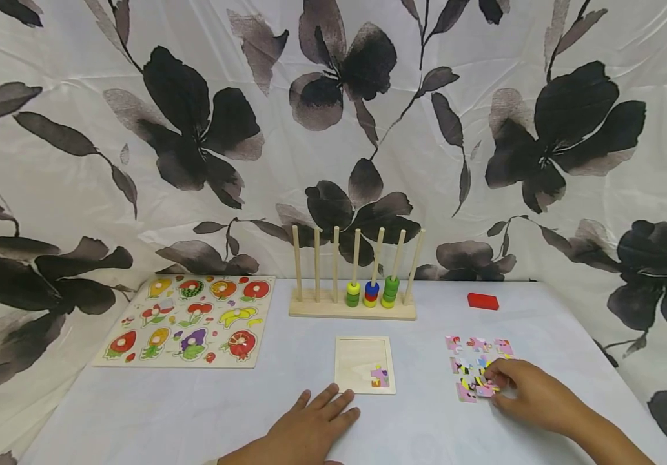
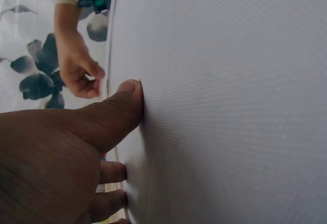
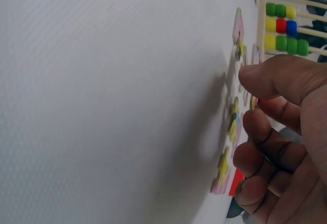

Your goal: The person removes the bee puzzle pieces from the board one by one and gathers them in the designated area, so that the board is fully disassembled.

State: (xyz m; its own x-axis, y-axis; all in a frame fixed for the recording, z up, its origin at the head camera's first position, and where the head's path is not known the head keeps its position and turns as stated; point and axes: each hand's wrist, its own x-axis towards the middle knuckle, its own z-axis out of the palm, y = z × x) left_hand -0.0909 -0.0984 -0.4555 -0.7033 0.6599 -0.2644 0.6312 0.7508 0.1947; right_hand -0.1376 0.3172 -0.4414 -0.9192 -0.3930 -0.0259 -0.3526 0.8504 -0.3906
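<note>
My right hand (image 1: 533, 394) is over the right side of the table, its thumb and forefinger pinching a pink puzzle piece (image 1: 487, 391). In the right wrist view that piece (image 3: 256, 55) is lifted edge-on past the thumb. Around the fingers lie several loose pink, yellow and black puzzle pieces (image 1: 465, 392). My left hand (image 1: 312, 426) rests palm down with fingers spread, fingertips at the lower edge of a square wooden puzzle tray (image 1: 353, 365). One pink and orange piece (image 1: 379, 376) sits in the tray's lower right corner.
At the back stands a wooden peg rack (image 1: 310, 310) with coloured rings on three pegs. A fruit puzzle board (image 1: 179, 361) lies at the left. Behind the loose pieces is a red block (image 1: 483, 301). Flower-patterned cloth (image 1: 333, 148) hangs along the table's back edge.
</note>
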